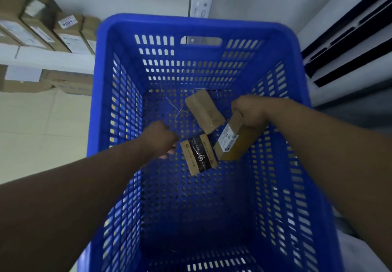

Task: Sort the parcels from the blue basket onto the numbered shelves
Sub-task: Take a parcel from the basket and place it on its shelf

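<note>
Parcels remaining in the basket number three, all on its perforated floor near the far wall. We note the right hand closed around the upper end of one carton, which stands tilted with its lower end near or on the floor; its white label shows a handwritten "2". A second box, banded with black printed tape, lies flat just beside the left hand. That hand is curled, knuckles up, and we cannot tell whether it grips anything. A third, plain box lies further back, apart from both hands.

Handling assessment: we judge these to be small, stiff cardboard cartons, light enough for one hand each, with dry faces that should not slip. Hold across the narrow sides, as the right hand does. The taped band on the second box looks glossy and may be slicker than bare card, so the cardboard edges are the better purchase.

Limits of view: labels on the second and third boxes are not visible, so their shelf numbers are unknown. Fingertips of both hands are hidden. Shelves at upper left hold further cartons, blurred; shelf numbers cannot be read. Thin pale threads lie on the floor
</note>
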